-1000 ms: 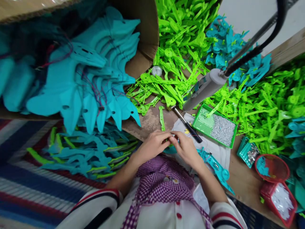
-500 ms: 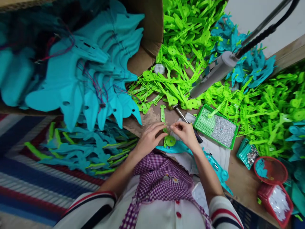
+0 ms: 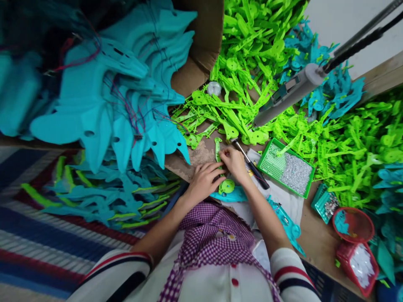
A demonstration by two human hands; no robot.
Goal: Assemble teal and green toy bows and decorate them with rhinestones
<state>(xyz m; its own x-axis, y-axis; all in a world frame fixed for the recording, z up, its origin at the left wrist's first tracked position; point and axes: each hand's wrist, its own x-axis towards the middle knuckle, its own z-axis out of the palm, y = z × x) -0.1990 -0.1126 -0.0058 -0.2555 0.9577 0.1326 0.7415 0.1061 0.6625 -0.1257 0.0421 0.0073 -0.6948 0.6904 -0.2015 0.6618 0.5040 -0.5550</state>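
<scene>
A long bright green plastic part with a round end lies upright in the view on the table edge. My left hand rests over its middle, fingers stretched out to the right. At the part's upper half, my right hand is closed with thumb and index finger pinched; whatever they hold is too small to make out. Beneath the round end lies a long blue plastic part, partly hidden by my right forearm. A screwdriver-like tool with a black handle lies to the right.
Green basket of small metal pieces; smaller teal basket; red bowl; red basket of white pieces. A grey tool hangs before green part heaps. Large blue shells fill a carton at left.
My left hand has moved down over the middle of the green part. My right hand has shifted up and left, onto the part's upper half. The view has shifted slightly.
</scene>
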